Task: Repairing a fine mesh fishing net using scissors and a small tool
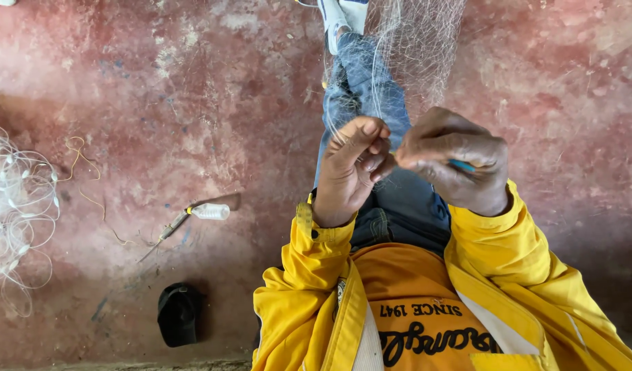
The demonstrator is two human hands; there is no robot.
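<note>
We are sitting over a worn, red-stained concrete floor (192,103), mottled with pale patches, looking straight down past our own lap. In front of our chest we are holding a fine, pale fishing net (412,48), which is hanging across our knee and running up toward the top edge of the view. Our left hand (350,172) is curling shut and pinching a strand of the net between thumb and forefinger. Our right hand (456,161) is closing around a slim turquoise tool (461,165), only a short stretch of which is showing between the fingers; what kind of tool it is we cannot tell. The two hands are meeting fingertip to fingertip, nearly touching, just above our blue jeans (367,89). We are wearing a yellow jacket (309,295) whose cuffs are framing both wrists, and a white shoe (343,17) is showing at the end of the leg, partly veiled by the mesh.

Farther out on the floor to our left, a small clear plastic bottle (211,211) is lying on its side next to a thin stick-like tool (168,230). Nearer to us a black cap (178,314) is resting on the floor. At the far left edge a loose heap of white line with small floats (14,206) is spreading out, with a thin yellowish cord (82,165) trailing just beside it.
</note>
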